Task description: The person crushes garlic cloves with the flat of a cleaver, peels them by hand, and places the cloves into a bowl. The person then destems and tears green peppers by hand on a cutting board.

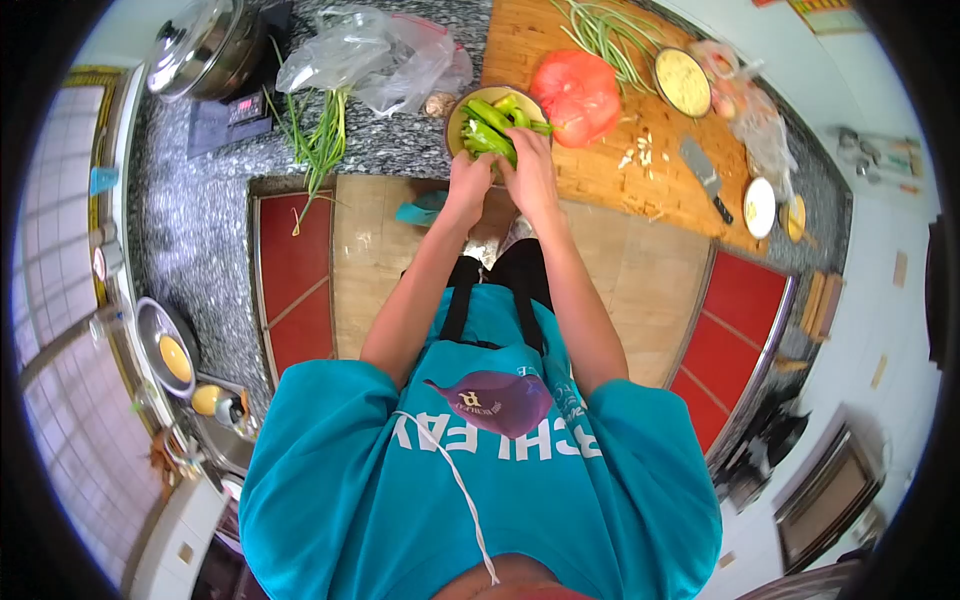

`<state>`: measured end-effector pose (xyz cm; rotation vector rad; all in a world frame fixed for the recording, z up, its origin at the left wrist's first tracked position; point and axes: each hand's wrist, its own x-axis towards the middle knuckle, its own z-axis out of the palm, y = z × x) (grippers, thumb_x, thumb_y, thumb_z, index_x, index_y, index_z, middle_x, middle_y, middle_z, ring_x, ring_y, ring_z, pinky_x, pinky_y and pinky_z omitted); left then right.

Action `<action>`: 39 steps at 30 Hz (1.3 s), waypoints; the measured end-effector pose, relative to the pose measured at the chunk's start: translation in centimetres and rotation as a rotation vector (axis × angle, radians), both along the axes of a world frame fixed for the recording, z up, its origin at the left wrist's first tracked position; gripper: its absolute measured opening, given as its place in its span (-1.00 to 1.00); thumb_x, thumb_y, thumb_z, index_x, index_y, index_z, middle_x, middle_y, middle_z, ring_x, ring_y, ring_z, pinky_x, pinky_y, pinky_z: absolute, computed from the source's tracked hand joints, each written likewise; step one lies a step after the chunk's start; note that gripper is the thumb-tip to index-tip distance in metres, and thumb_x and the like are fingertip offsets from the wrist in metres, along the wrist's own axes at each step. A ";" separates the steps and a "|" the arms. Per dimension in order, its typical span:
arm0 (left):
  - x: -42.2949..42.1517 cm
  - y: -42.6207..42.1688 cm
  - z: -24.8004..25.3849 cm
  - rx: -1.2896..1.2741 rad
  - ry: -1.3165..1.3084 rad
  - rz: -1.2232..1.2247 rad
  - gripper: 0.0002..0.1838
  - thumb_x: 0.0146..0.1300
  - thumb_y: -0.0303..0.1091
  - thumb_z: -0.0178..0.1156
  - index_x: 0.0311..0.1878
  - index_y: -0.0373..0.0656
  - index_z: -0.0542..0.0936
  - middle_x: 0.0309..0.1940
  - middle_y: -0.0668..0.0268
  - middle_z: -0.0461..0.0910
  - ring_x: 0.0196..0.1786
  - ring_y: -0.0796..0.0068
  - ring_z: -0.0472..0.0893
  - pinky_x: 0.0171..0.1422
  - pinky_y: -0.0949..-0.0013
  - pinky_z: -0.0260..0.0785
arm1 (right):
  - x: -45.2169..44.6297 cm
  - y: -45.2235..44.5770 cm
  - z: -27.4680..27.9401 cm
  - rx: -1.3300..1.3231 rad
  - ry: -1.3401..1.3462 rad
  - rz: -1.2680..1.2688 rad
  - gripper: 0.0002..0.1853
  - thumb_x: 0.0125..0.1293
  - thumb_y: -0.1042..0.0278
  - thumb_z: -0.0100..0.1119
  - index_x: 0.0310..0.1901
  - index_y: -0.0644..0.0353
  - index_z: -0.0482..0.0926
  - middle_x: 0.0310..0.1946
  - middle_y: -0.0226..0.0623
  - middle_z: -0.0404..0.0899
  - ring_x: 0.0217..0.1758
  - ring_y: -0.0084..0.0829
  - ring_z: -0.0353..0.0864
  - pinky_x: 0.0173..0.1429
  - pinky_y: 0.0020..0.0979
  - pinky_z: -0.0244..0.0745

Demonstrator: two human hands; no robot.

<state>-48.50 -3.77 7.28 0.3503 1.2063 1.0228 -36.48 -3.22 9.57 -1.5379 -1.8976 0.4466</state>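
Note:
A bowl (456,112) full of long green peppers (488,112) sits at the counter's front edge, against the wooden board. My left hand (472,178) is at the bowl's near side, its fingers curled in around a pepper. Close beside it, my right hand (530,165) is closed on the same pepper, with fingers reaching over the bowl. The hands partly hide the near rim and the pepper's lower end. A red plastic bag (575,98) lies just right of the bowl.
On the wooden board (610,185) lie a cleaver (703,172), garlic pieces (640,152), long beans (615,40) and a bowl of pale food (684,82). Left are green onions (322,135), plastic bags (365,60) and a steel pot (205,55). A white bowl (759,207) stands far right.

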 end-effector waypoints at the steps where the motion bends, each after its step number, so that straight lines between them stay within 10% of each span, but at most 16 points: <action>1: 0.5 0.5 -0.3 -0.004 0.005 0.034 -0.73 0.43 -0.42 0.07 0.12 -0.30 0.49 -0.01 0.21 0.58 -0.09 0.48 0.60 -0.01 0.41 0.47 | 0.4 1.1 -0.4 -0.004 0.005 0.034 -0.52 0.10 0.50 0.39 0.11 0.30 0.56 0.12 -0.06 0.58 0.18 -0.02 0.48 0.27 -0.16 0.41; 7: 2.8 2.1 -1.5 -0.116 0.197 0.317 -0.68 0.35 -0.40 0.13 0.08 -0.41 0.55 -0.06 0.17 0.63 -0.07 0.37 0.61 -0.02 0.27 0.45 | 0.6 5.0 -2.8 -0.132 -0.397 0.207 -0.27 -0.03 0.08 0.49 0.16 0.33 0.51 0.06 0.03 0.53 0.17 0.08 0.37 0.27 -0.01 0.27; 17: 5.0 1.7 1.2 -0.140 0.176 0.365 -0.58 0.42 -0.19 0.21 0.17 -0.31 0.55 -0.08 0.34 0.65 -0.13 0.59 0.61 -0.05 0.45 0.44 | 3.5 6.9 -3.3 -0.186 0.094 0.296 -0.47 0.04 0.21 0.45 -0.07 0.43 0.50 -0.14 0.14 0.59 -0.09 0.14 0.47 0.08 -0.01 0.32; 21: 5.2 1.7 1.7 -0.124 0.105 0.447 -0.48 0.38 -0.17 0.29 0.21 -0.40 0.48 -0.01 0.11 0.63 -0.02 0.41 0.63 0.04 0.36 0.48 | 3.7 7.3 -2.9 -0.221 0.260 0.294 -0.48 0.17 0.28 0.39 0.09 0.40 0.49 -0.09 0.13 0.60 0.01 0.19 0.50 0.16 0.03 0.36; 29: 4.8 0.8 -2.1 0.176 0.473 0.421 -0.53 0.37 -0.30 0.26 0.22 -0.34 0.40 -0.01 0.03 0.65 0.04 0.13 0.66 0.10 0.18 0.48 | 3.7 6.4 -4.5 -0.543 0.868 0.159 -0.62 0.36 0.39 0.24 0.15 0.35 0.48 -0.06 -0.22 0.63 0.00 -0.36 0.59 0.14 -0.33 0.47; 32: 3.0 0.9 0.3 0.085 0.867 0.181 -0.49 0.30 -0.17 0.28 0.09 -0.40 0.40 -0.12 -0.27 0.62 0.06 -0.30 0.60 0.09 -0.04 0.46 | 3.5 6.0 -3.5 -0.497 0.740 0.030 -0.68 0.33 0.39 0.24 0.04 0.37 0.52 -0.14 -0.15 0.66 -0.07 -0.24 0.64 0.06 -0.25 0.50; 39: 1.4 1.1 3.2 0.126 1.025 0.258 -0.64 0.28 -0.27 0.25 -0.07 -0.35 0.39 -0.30 -0.22 0.62 -0.19 -0.32 0.62 -0.09 -0.12 0.42 | 3.5 5.3 -0.5 -0.245 0.444 -0.078 -0.68 0.31 0.37 0.26 0.01 0.37 0.50 -0.12 0.14 0.63 -0.03 0.14 0.62 0.04 -0.06 0.49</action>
